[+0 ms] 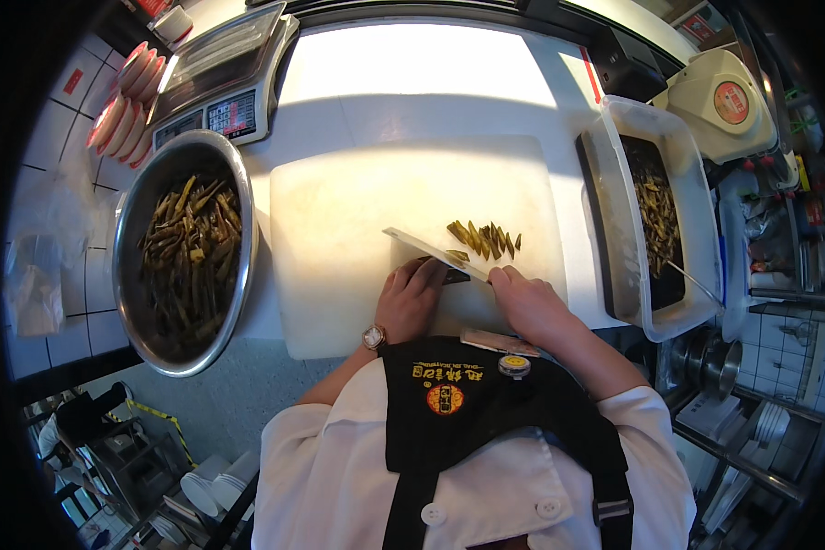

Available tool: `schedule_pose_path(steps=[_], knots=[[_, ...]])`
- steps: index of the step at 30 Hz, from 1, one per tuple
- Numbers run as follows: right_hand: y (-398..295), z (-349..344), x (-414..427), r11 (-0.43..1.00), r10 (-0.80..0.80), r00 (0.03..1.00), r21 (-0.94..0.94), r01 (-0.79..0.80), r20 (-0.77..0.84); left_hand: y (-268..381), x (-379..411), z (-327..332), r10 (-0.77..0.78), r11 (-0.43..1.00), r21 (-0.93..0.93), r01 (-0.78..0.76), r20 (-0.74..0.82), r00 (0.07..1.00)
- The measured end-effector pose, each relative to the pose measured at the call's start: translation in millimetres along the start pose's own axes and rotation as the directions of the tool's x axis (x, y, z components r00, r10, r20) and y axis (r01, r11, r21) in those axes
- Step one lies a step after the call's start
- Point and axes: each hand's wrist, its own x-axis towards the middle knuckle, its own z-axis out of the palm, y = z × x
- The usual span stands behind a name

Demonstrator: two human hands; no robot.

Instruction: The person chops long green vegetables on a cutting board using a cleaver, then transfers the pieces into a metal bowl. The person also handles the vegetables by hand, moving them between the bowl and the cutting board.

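Observation:
My right hand (pixel 528 300) grips the handle of a kitchen knife (pixel 432 251), whose blade slants up and left over a white cutting board (pixel 330 206). Beside the blade, my left hand (pixel 411 294), with a wristwatch, presses a dark brown-green vegetable piece (pixel 457 277) against the board; the fingertips are partly hidden behind the blade. Several slanted slices of the vegetable (pixel 485 238) lie in a row just beyond the knife, and one slice touches the blade.
At left, a steel bowl (pixel 249 275) holds long brown-green vegetable pieces, near a digital scale (pixel 265 103) and stacked red-rimmed dishes (pixel 120 124). At right, a translucent plastic tub (pixel 701 240) holds cut pieces and a utensil. A cream-coloured machine (pixel 718 103) stands behind it.

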Motion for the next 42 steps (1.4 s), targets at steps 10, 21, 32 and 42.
schedule_pose_path(steps=[10, 21, 32, 42], knots=[[9.1, -8.6, -21.0, 0.999, -0.048, 0.999, 0.015, 0.048, -0.013, -0.9, 0.3, -2.2, -0.040, 0.997, -0.067, 0.041, 0.015, 0.999], [-4.3, 2.2, 8.7, 1.000, 0.009, 1.000, 0.012, -0.009, -0.021, 0.9, 3.1, -7.2, -0.092, 0.986, -0.134, 0.103, 0.089, 0.992], [5.5, -30.7, -11.6, 0.993, -0.103, 0.993, -0.060, 0.106, 0.049, -0.9, -0.5, -5.0, -0.091, 0.988, -0.126, 0.092, 0.011, 0.996], [-5.4, -16.8, 20.2, 0.988, 0.052, 0.997, 0.140, -0.061, 0.065, -4.8, -9.6, -5.3, -0.043, 0.996, -0.082, 0.039, -0.047, 0.998]])
